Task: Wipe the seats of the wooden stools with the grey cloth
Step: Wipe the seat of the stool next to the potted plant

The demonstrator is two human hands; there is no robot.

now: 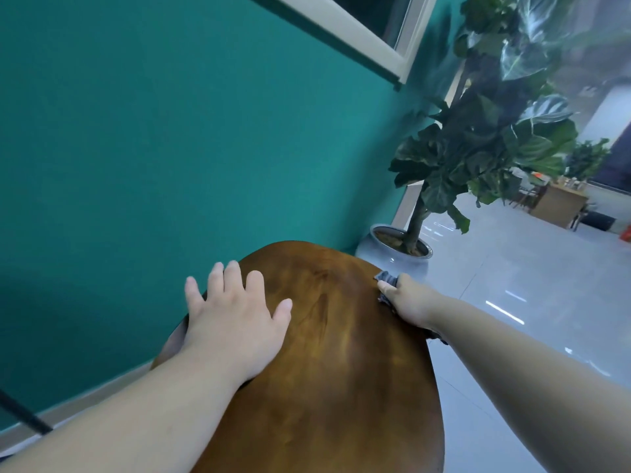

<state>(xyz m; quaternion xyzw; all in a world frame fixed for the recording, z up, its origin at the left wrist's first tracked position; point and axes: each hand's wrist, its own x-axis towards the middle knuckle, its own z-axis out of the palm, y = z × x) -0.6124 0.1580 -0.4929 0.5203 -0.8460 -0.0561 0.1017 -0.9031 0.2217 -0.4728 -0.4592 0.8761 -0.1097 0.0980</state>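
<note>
While left hand (235,322) lies flat, fingers spread, steadying wooden stool seat (341,353), right hand (408,302) holds bunched grey cloth (386,277) at seat's right edge. Cloth likely soft, light, crumples easily; best gripped wadded in palm. Seat looks hard, smooth, rigid.

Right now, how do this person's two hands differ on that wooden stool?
The left hand lies flat on the stool seat with fingers spread and straight; the right hand has its fingers curled. The left hand holds nothing, while the right hand grips the grey cloth. The left hand rests on the seat's left side; the right hand is at its right edge. Both are bare and at the same seat.
</note>
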